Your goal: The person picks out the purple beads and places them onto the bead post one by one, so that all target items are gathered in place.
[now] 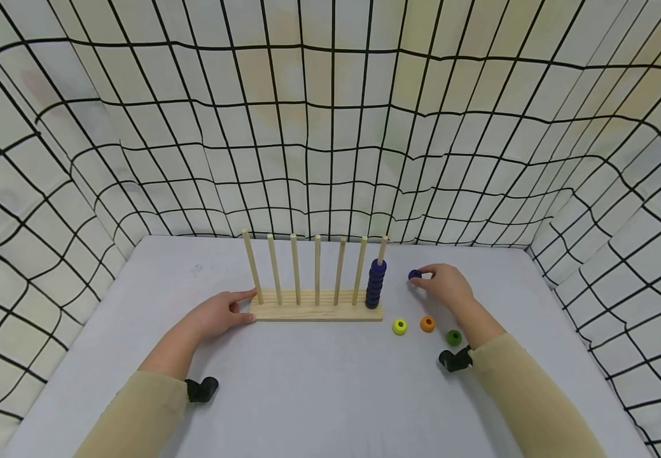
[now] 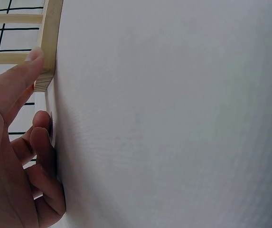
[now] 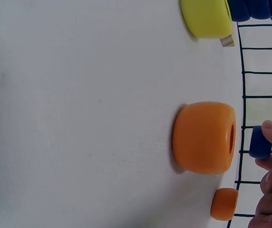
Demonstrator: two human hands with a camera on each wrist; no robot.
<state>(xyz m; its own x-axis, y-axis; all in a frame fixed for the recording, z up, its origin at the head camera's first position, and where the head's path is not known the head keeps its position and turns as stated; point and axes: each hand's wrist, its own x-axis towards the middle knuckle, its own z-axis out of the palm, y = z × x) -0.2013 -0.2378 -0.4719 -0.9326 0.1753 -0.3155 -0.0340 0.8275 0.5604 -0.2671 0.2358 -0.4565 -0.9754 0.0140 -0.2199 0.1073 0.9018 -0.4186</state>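
Observation:
A wooden peg rack (image 1: 315, 312) with several upright pegs stands on the white table. Stacked dark blue beads (image 1: 373, 286) sit on its rightmost peg. At the rack's left end, my left hand (image 1: 215, 315) holds the base between thumb and index finger; the other fingers (image 2: 43, 147) are curled below in the left wrist view. Right of the stack, my right hand (image 1: 447, 286) pinches a blue bead (image 3: 260, 142) between thumb and index finger, apart from the pegs. Closer to me lie a yellow bead (image 1: 400, 327), an orange bead (image 1: 427, 324) and a green bead (image 1: 453, 337).
A second orange bead (image 3: 224, 204) shows in the right wrist view, but not in the head view. White walls with black netting (image 1: 330, 127) enclose the white tabletop (image 1: 319, 388) at the back and sides.

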